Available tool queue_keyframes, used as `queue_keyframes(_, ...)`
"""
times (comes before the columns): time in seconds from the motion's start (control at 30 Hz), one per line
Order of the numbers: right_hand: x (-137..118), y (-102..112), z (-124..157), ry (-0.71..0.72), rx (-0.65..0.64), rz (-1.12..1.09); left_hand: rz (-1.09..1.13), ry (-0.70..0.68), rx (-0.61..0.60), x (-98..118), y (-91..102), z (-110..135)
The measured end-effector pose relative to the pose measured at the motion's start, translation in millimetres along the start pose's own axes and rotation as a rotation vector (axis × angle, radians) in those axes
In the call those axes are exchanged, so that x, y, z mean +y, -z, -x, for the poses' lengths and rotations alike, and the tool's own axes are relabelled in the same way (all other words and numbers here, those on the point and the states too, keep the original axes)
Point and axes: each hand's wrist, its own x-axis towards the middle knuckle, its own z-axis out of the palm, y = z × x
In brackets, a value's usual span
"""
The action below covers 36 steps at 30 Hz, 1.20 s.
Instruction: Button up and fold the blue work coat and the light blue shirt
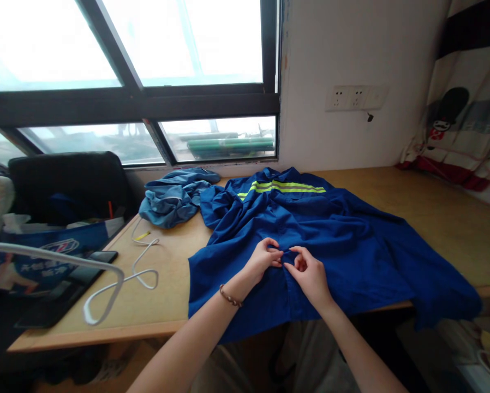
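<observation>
Pinching a small fold at the front opening of a blue jacket (330,240) with the left hand (265,259) and the right hand (308,272), with thumb and fingers closed on the cloth on both sides; impossible to tell of any button hidden under the fingertips; spread across a wooden table (175,262), with the hem draped past the near edge and one sleeve drooping over it at the right; likely light, soft and limp, prone to wrinkling and sliding rather than breaking; probably best held by the stitched front edges, presumably firmer than the loose panels; lying just beside a crumpled lighter-blue garment (169,202), with a white cable (65,255) farther left.
</observation>
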Motion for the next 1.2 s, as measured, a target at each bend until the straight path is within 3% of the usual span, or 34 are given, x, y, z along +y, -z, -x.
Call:
queue_keyframes(0.17,2.4,2.2,-2.4,0.056,-0.016,-0.003,0.05,0.004,0.018,0.5,-1.0,1.6)
queue_keyframes(0.47,17.3,-1.3,-6.3,-0.013,-0.072,-0.065,0.039,-0.04,-0.069,-0.3,1.2,-0.4)
queue_keyframes(0.63,15.3,-0.5,-6.2,-0.059,-0.067,-0.123,-0.021,-0.102,-0.045,-0.4,0.3,-0.8)
queue_keyframes(0.8,-2.5,7.9,30.5,0.055,-0.031,0.058,-0.11,-0.141,0.032,1.0,-3.3,2.3)
queue_keyframes(1.0,-3.1,16.5,85.6,0.242,-0.102,0.264,-0.114,-0.185,-0.009,-0.7,-4.4,0.9)
queue_keyframes(1.2,3.9,23.7,91.6,0.283,-0.154,0.238,-0.078,-0.141,-0.06,-5.8,0.1,-7.0)
